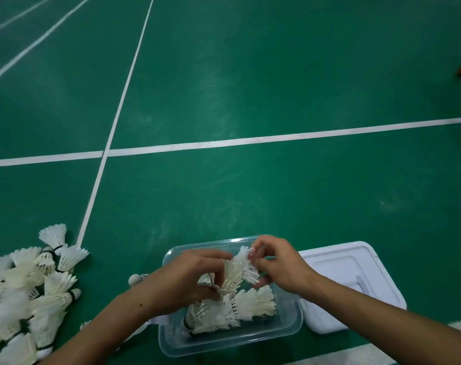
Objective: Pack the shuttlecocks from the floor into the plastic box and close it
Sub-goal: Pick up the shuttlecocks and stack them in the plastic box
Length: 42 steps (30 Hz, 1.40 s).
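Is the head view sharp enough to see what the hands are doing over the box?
Head view: court lines bow from wide-angle distortion; soft glare on the floor; left hand and right hand slightly blurred around a shuttlecock above the box; pile soft, overexposed.

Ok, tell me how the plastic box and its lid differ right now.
The plastic box is clear and holds shuttlecocks; the lid is opaque white and holds nothing. Both hands work over the box; the lid lies untouched on the floor to its right. Both are rounded rectangles.
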{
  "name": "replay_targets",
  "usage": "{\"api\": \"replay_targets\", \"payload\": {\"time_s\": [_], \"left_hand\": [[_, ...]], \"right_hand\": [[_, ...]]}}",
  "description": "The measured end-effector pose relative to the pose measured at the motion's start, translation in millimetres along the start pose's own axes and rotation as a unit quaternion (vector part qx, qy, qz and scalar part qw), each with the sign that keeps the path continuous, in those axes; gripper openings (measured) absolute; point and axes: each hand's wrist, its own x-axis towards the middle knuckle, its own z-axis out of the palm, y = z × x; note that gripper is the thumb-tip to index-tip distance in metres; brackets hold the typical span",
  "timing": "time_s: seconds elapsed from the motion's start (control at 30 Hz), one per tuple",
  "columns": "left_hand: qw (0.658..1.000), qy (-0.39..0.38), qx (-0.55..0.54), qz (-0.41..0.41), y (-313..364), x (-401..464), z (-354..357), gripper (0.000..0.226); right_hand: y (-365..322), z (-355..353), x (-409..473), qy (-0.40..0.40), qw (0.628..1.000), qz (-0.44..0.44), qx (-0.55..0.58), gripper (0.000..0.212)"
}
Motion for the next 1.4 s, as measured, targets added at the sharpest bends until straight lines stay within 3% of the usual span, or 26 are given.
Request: {"api": "replay_targets", "payload": {"time_s": [0.17, 0.33, 0.43, 0.53, 0.7, 0.9, 1.4], "left_hand": [[0.999, 0.031, 0.005, -0.008, 5, -1, 2, 0.024], [0.999, 0.034, 0.004, 0.002, 5, -1, 4, 0.026], [0.999, 0.041, 0.004, -0.009, 3, -5, 2, 0.029], [0.996, 0.080, 0.008, -0.040, 1, -14, -8, 0.033], [0.992, 0.118, 0.001, -0.047, 3, -33, -19, 0.031], [0.991, 0.128, -0.006, -0.038, 7, -46, -19, 0.031], [0.991, 0.129, -0.020, -0.024, 10, -68, -22, 0.033]], "right_hand": [[-4, 5, -8, -0.034, 0.982, 0.064, 0.176, 0.020], [8, 9, -4, -0.038, 0.992, 0.043, 0.116, 0.048], [15, 16, -5, 0.024, 0.990, 0.029, 0.133, 0.031], [16, 25, -13, 0.129, 0.992, 0.001, 0.001, 0.017], [23, 49, -19, 0.217, 0.967, -0.028, -0.133, 0.020], [37, 62, -11, 0.261, 0.943, -0.036, -0.202, 0.023], [48, 64, -13, 0.255, 0.918, -0.081, -0.294, 0.024]]}}
